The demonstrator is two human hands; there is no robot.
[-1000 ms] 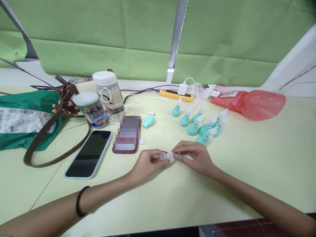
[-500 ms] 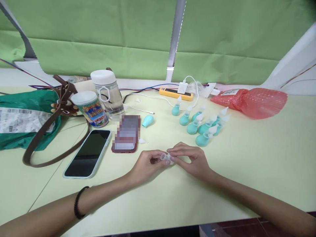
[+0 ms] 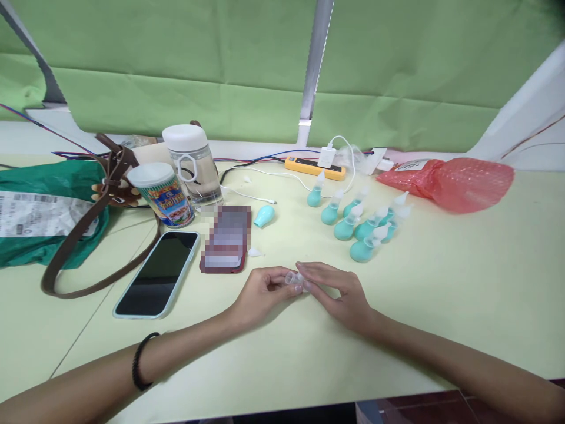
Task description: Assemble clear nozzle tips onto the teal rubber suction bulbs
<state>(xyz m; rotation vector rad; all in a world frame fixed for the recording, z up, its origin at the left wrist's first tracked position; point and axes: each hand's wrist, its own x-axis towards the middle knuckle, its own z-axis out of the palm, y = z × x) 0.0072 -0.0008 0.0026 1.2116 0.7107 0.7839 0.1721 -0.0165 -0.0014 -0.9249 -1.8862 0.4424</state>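
Just above the table, my left hand (image 3: 260, 297) pinches a small clear plastic tube piece (image 3: 291, 278) between thumb and fingers, its round open end facing left. From the other side my right hand (image 3: 342, 291) grips the same piece with thumb and fingertips, which hide its right end. Beyond the hands lies a loose turquoise rubber bulb (image 3: 265, 217). A small white pointed tip (image 3: 255, 252) rests beside the red-cased phone. To the right stand several turquoise bulbs with clear necks and white tips, the nearest one (image 3: 362, 250) tilted to the right.
Left of the hands lie a red-cased phone (image 3: 225, 240) and a dark-screened phone (image 3: 156, 275). Behind them stand a patterned cup (image 3: 165, 197) and a water bottle (image 3: 194, 168). A yellow power strip (image 3: 315, 168) and a red plastic bag (image 3: 472, 182) sit along the back.
The right hand has lowered slightly, its fingers flatter and closer together over the clear piece. The left hand and the held piece have hardly shifted.
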